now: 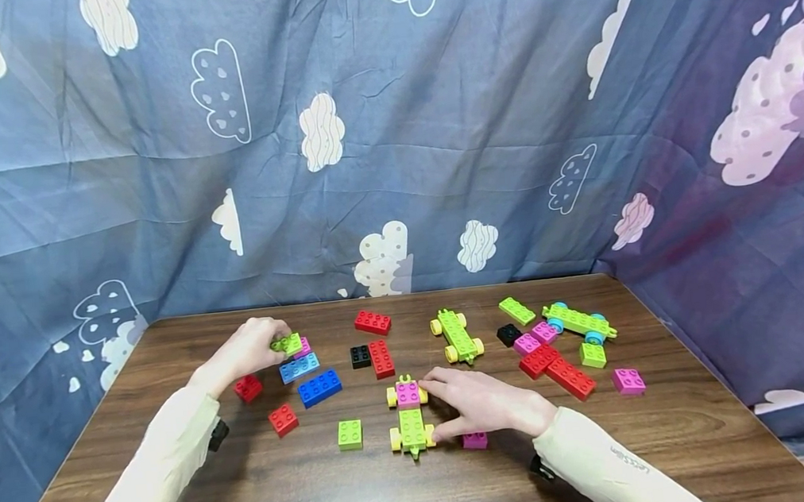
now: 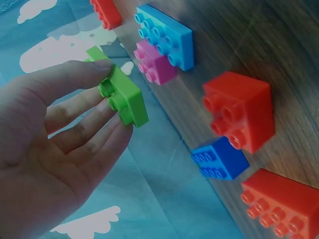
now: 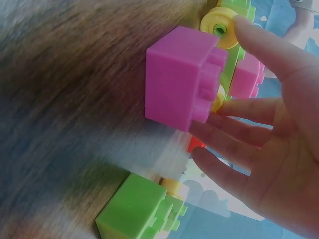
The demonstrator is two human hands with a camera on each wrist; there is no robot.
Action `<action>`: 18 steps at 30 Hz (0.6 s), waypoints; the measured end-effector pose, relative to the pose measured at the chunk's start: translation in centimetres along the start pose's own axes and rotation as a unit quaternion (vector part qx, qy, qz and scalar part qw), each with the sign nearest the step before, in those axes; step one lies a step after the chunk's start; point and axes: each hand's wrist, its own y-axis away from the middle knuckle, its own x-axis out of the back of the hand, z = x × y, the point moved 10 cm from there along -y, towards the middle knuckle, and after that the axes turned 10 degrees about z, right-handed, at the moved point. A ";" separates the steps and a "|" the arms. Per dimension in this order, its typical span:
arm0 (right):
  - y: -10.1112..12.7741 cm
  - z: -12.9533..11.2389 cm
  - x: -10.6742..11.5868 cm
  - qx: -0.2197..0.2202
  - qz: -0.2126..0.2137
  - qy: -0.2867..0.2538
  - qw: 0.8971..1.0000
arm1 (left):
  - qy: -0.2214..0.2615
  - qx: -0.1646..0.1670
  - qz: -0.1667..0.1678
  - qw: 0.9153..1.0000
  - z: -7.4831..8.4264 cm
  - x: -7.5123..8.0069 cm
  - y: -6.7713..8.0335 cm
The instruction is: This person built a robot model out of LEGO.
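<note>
Left hand (image 1: 249, 349) pinches a green brick (image 1: 286, 344) at far left of the desk (image 1: 251, 495); right hand (image 1: 483, 403), fingers spread, steadies the car (image 1: 409, 418) near centre. Next, probably: carry the brick to the car and press on.

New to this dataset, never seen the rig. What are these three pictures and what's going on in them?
No machine: a person works with bare hands and wears three cameras. The wide picture is from the head, the two close ones from the wrists. On the wooden table lie loose toy bricks and wheeled brick cars. The left hand pinches a green brick, seen close in the left wrist view, just above a blue brick. The right hand rests its fingers against a small car with yellow wheels and a pink brick on top; its grip is loose, fingers fairly straight.
</note>
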 end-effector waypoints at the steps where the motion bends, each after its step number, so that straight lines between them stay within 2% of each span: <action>1: 0.0 0.0 0.0 0.000 0.000 0.000 1.000 | 0.000 -0.003 0.002 1.000 0.2 0.1 0.0; 8: 0.1 0.1 0.0 0.002 0.001 0.002 1.000 | 0.004 -0.012 0.002 1.000 2.0 0.2 -0.1; 18: 0.0 0.2 -0.2 -0.005 -0.004 -0.001 1.000 | 0.014 -0.043 -0.006 0.999 4.9 -0.1 0.0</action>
